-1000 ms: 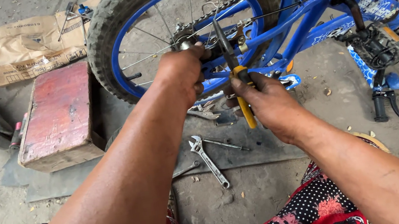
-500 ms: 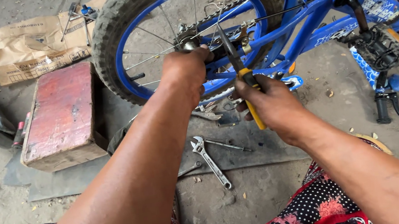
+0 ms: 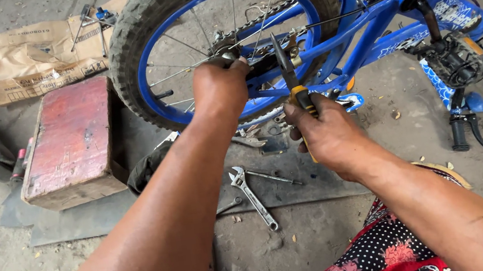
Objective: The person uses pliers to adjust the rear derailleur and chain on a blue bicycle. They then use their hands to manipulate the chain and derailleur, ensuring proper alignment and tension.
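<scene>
Gripping yellow-handled pliers (image 3: 292, 81), right hand (image 3: 324, 133) stays put; left hand (image 3: 220, 85) still clasps the wheel hub (image 3: 228, 48).

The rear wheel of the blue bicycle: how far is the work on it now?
Done: the blue bicycle lies upturned, and the rear wheel sits in the frame with the chain on.
In hand: the left hand holds the hub, and the right hand grips yellow-handled pliers at the axle.
Left: whether the axle is tight cannot be seen. An adjustable wrench lies unused on the ground.
</scene>
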